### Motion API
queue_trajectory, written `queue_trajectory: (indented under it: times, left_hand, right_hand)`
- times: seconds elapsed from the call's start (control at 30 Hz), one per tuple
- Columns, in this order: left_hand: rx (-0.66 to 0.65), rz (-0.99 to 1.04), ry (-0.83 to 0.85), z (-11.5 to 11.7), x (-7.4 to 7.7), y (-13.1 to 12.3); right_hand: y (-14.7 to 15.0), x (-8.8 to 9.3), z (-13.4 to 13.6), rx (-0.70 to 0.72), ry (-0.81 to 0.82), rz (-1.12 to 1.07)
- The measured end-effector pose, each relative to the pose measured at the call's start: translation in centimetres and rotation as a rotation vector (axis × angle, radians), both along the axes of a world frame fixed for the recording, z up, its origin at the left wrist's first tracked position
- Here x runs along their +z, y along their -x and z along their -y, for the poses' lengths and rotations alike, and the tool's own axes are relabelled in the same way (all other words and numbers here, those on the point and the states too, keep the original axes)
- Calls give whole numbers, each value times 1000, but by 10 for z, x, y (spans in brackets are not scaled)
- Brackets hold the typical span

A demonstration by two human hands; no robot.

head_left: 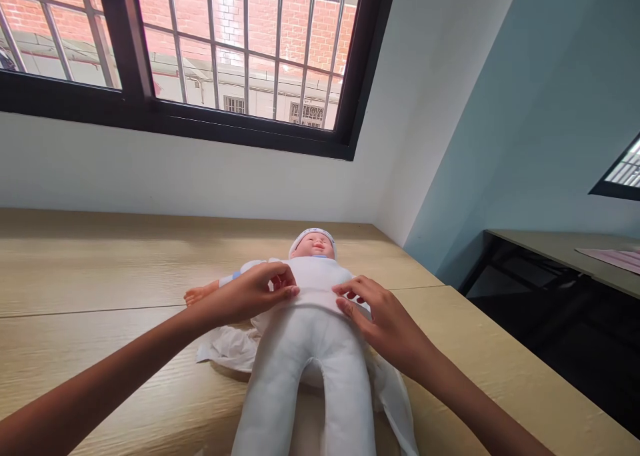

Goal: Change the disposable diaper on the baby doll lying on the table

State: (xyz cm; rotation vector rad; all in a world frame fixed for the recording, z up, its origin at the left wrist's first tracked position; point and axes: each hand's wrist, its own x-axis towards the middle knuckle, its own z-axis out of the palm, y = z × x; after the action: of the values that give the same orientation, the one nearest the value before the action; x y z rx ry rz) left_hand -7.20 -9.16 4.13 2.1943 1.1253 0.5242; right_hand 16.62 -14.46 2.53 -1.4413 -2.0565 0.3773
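A baby doll (pixel 319 246) in a white cap lies on its back on the wooden table, head toward the window. It wears a white top (pixel 315 273) and white trousers (pixel 310 336) with the legs toward me. At the doll's waist, my left hand (pixel 275 286) pinches the white cloth between thumb and fingertips. Over the other side of the waist, my right hand (pixel 373 303) has its fingers bent and a small gap between thumb and forefinger, the fingertips touching or nearly touching the cloth. The doll's bare hand (pixel 197 295) sticks out beyond my left forearm.
Crumpled white cloth (pixel 233 346) lies under and beside the doll, with more white cloth (pixel 395 399) by its right-hand leg. The light wooden table (pixel 100 256) meets the wall below a barred window (pixel 240 49). A dark-framed table (pixel 550 256) stands to the right.
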Motion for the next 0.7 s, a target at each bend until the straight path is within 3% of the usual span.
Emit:
queue_trajectory:
  times: [0.27, 0.53, 0.6, 0.7]
  left_hand:
    - [-124, 172, 138, -8, -3, 3]
    - [-187, 144, 335, -13, -6, 11]
    - [-204, 141, 336, -13, -6, 12]
    - [-128, 68, 203, -10, -5, 10]
  right_hand:
    - [0, 8, 5, 21, 151, -153]
    - [-13, 5, 4, 119, 248, -99]
    - [-15, 4, 4, 118, 285, -77]
    - [-13, 3, 4, 61, 275, -61]
